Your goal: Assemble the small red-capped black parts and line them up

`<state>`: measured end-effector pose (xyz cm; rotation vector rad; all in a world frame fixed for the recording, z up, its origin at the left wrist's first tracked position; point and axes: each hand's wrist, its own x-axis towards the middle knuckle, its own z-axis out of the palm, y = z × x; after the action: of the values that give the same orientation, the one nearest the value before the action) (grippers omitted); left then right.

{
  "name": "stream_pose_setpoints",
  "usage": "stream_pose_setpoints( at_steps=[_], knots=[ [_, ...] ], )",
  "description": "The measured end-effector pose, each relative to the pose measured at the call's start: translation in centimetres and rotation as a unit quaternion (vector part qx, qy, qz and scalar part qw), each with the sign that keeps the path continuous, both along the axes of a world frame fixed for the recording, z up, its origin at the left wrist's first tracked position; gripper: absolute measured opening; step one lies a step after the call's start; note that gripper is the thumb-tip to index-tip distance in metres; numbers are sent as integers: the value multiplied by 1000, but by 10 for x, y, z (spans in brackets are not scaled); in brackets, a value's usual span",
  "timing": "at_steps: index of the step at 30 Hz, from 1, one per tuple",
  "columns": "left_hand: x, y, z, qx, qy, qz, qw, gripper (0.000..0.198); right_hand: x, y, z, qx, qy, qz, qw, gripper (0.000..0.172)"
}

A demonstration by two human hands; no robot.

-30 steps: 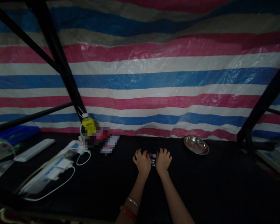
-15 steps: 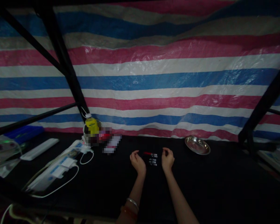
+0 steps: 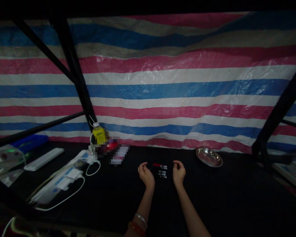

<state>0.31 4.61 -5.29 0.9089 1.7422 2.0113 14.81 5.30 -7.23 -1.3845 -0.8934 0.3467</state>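
Keeping both hands low over the black table [image 3: 108,200], you have a small group of slender, pen-like things [image 3: 159,165] between them. These lie side by side on the tabletop, shiny ends towards your right, one with a red part; this common direction seems to be for an even row. Your left hand [image 3: 146,175] is near their dark ends, its fingers bent softly and parted; whether it touches these ends, I cannot tell, because dark is on dark. Your right hand [image 3: 179,172] is also loosely curled, with nothing visible in it, just beside the shiny ends but apart, so it presses nothing. The metal plate [image 3: 209,157] lies well apart, behind and to the right, and the yellow bottle [image 3: 100,135] stands at the back left, probably both outside your working space.
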Motion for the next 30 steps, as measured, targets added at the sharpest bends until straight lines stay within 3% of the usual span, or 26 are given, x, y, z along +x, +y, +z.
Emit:
stream_pose_setpoints(
  at_steps=[30],
  knots=[
    [1, -2, 4, -9, -11, -8, 1000, 21, -1, -3, 2, -15, 2, 16, 1000, 23]
  ],
)
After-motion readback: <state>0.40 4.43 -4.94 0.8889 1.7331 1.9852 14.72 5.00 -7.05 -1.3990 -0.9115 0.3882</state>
